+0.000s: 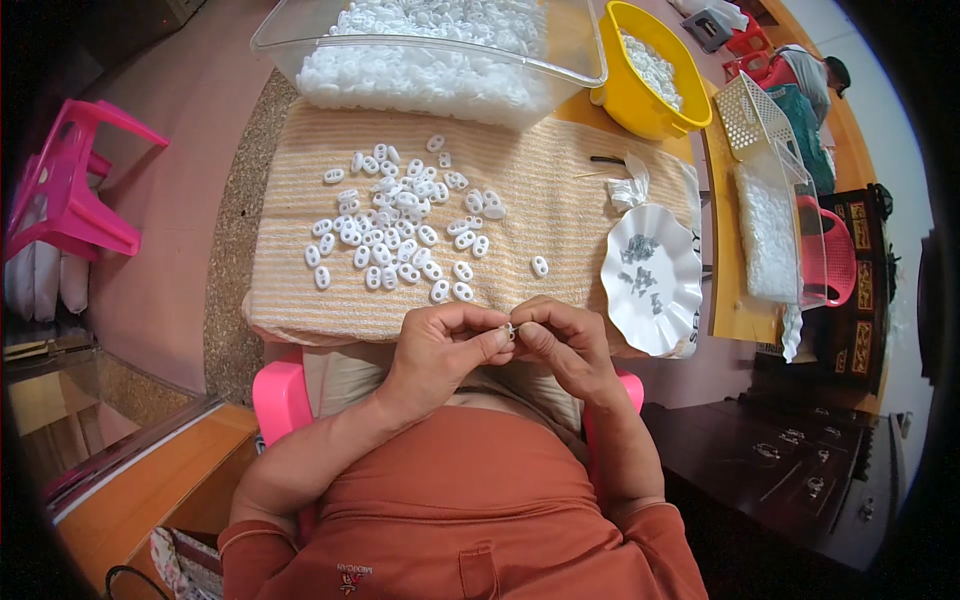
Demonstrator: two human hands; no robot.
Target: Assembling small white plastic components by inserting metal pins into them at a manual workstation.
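Observation:
Just off the near edge of the table, above my lap, my left hand (pixel 432 350) and my right hand (pixel 572 355) meet with fingertips pinched. Between them is a small white plastic piece (pixel 511 331), mostly covered by the fingers, so its full shape is hidden. Many white oval pieces with two holes, such as one in the pile (pixel 406 200), lie scattered on the striped towel (pixel 540 180) beyond my left hand. One oval piece (pixel 540 266) sits apart, straight ahead of my right hand. To the right, a white scalloped plate (pixel 655 325) carries small grey parts (pixel 637 249).
A large clear bin (pixel 430 45) full of white pieces stands at the far edge, beside a yellow basin (pixel 622 75). Crumpled white wrapping (pixel 628 190) lies behind the plate. Pink stool (pixel 75 190) at left; another table with a clear bin (pixel 770 230) and a seated person at right.

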